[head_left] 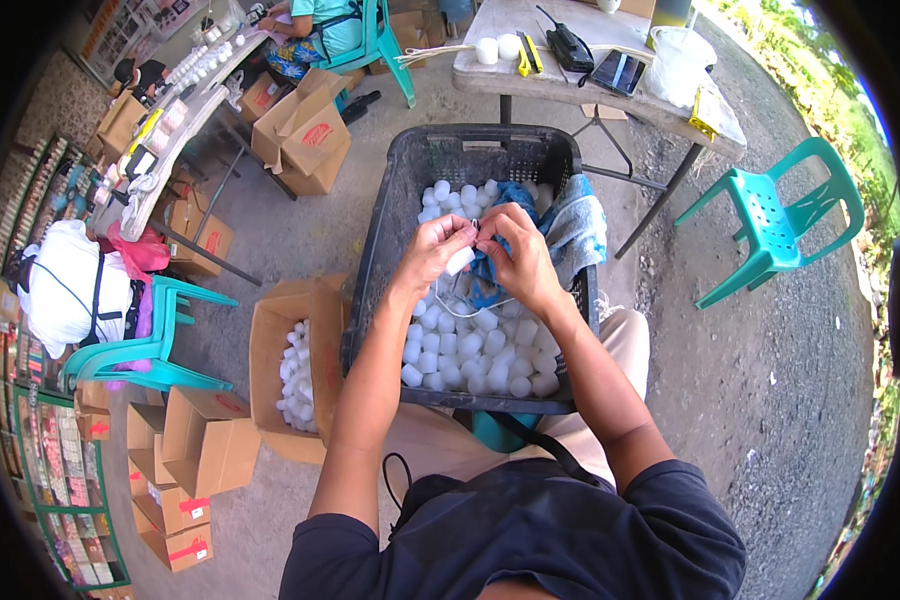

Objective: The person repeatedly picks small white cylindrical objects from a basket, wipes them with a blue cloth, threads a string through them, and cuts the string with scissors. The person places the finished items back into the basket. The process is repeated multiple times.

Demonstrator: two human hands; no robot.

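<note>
My left hand [438, 252] is closed on a small white cylinder [460, 262], held above a black plastic crate [372, 270] in front of me. Close against it, the fingertips of my right hand [520, 258] pinch at a thin white string, and the two hands nearly touch. Part of the string [444, 303] hangs in a loop below them. Many loose white cylinders [450, 350] fill the crate beneath. A blue and grey cloth [577, 230] drapes over the crate's right side. The exact spot where the fingertips meet is partly hidden.
Left of the crate stands an open cardboard box [270, 350] holding more white cylinders. A table [610, 95] beyond carries a radio [568, 45], a phone [618, 73] and cutters [530, 55]. A green chair [770, 215] is at right. Other people sit at a left table [205, 105].
</note>
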